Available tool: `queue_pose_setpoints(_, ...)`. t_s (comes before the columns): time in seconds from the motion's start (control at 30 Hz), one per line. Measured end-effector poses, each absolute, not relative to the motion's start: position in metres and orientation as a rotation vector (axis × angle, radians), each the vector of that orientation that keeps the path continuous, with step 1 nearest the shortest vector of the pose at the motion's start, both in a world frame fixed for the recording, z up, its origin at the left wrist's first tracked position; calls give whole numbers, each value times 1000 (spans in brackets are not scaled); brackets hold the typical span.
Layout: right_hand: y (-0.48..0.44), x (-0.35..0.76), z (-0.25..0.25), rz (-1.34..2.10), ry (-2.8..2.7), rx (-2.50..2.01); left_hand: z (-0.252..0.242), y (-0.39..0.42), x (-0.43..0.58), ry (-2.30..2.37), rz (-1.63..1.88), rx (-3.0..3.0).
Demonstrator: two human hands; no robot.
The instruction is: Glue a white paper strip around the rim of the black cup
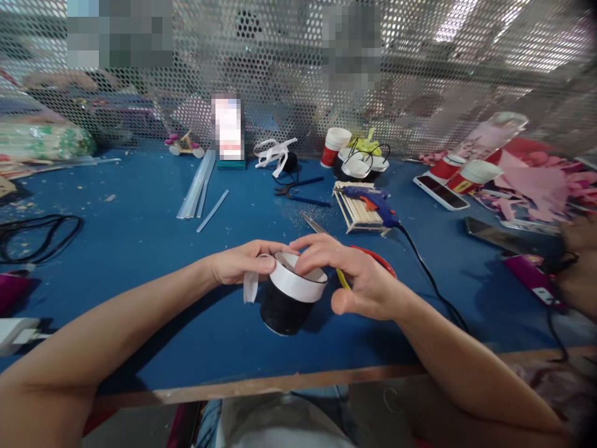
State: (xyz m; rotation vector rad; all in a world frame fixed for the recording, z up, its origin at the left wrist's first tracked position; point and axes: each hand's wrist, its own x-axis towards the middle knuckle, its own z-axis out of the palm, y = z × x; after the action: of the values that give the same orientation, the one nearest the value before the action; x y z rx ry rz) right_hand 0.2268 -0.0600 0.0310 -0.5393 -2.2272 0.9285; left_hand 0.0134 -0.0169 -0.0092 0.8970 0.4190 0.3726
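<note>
A black paper cup with a white band round its rim is held tilted over the blue table. My left hand pinches the white ribbon against the rim at the left, a loose end hanging down. My right hand rests its fingers on the rim's right side, pressing the band, with the thumb sticking out. Red-handled scissors lie just behind my right hand.
A blue glue gun rests on a stick frame, its cord running toward me. Glue sticks, pliers, red cups, a phone and pink scraps lie around. Another person's hand is at right.
</note>
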Motion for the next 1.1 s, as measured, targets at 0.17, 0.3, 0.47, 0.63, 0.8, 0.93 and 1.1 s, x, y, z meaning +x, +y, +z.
queue_pose_setpoints(0.17, -64, 220, 25, 817, -2202, -710, -10, -15, 16, 508, 420, 1028)
queue_pose_setpoints(0.3, -61, 222, 22, 755, -2222, -766, -10, -12, 15, 546, 453, 1099)
queue_pose_setpoints(0.47, -58, 224, 22, 678, -2248, -819, -4, -12, 17, 655, 514, 1222)
queue_pose_setpoints(0.63, -60, 219, 20, 668, -2230, -935, -1, -13, 19, 743, 526, 1404)
queue_pose_setpoints(0.8, -56, 221, 18, 594, -2248, -918, -2, -13, 18, 805, 549, 1488)
queue_pose_setpoints(0.93, -55, 219, 16, 542, -2266, -898, 1, -15, 19, 899, 554, 1634)
queue_pose_setpoints(1.1, -59, 216, 15, 538, -2234, -945, 5, -16, 19, 881, 542, 1680)
